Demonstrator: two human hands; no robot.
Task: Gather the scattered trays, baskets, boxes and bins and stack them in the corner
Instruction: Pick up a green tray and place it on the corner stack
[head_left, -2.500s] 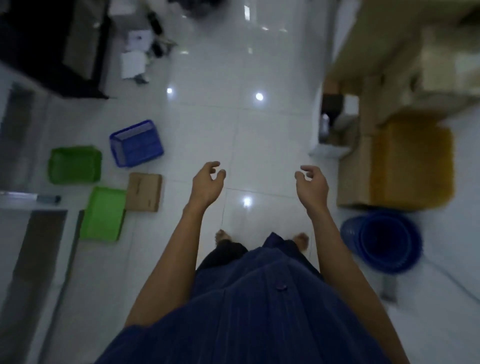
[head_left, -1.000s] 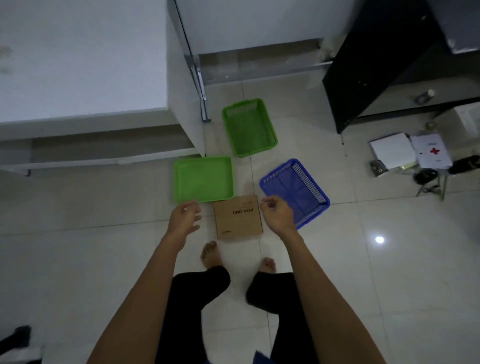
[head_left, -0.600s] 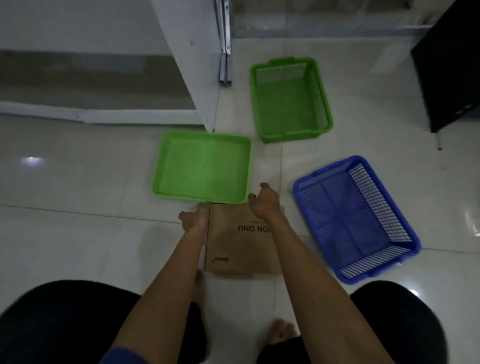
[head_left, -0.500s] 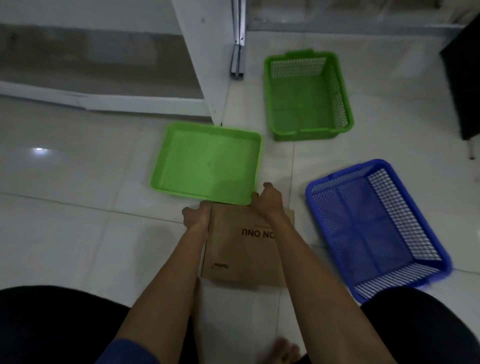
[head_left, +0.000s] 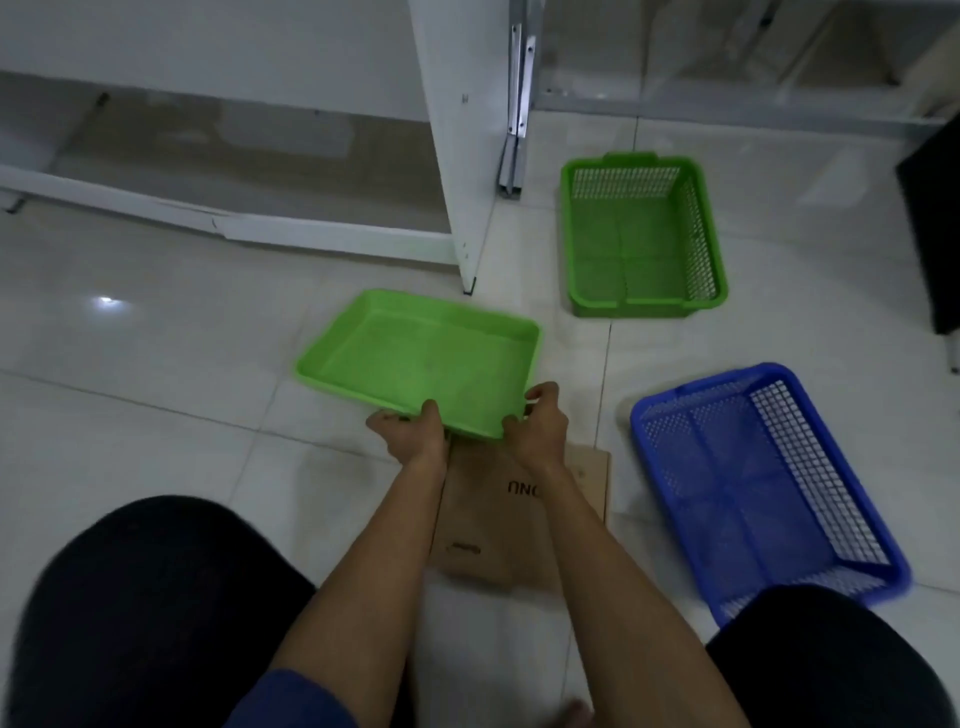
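A shallow green tray (head_left: 421, 358) sits tilted, its near edge raised off the white tile floor. My left hand (head_left: 413, 434) and my right hand (head_left: 537, 426) both grip that near rim, thumbs over the top. Under my forearms lies a flat brown cardboard box (head_left: 483, 525). A green mesh basket (head_left: 641, 234) stands further back on the right. A blue mesh basket (head_left: 758, 488) lies to the right of the box.
A white cabinet panel (head_left: 457, 156) and a metal frame leg (head_left: 517, 104) stand just behind the tray. Black furniture (head_left: 935, 228) is at the right edge. My knees in dark trousers fill the lower corners.
I turned towards the trays and crouched. My hands went from hovering over the cardboard box to gripping the green tray's near rim, and that edge has lifted off the floor.
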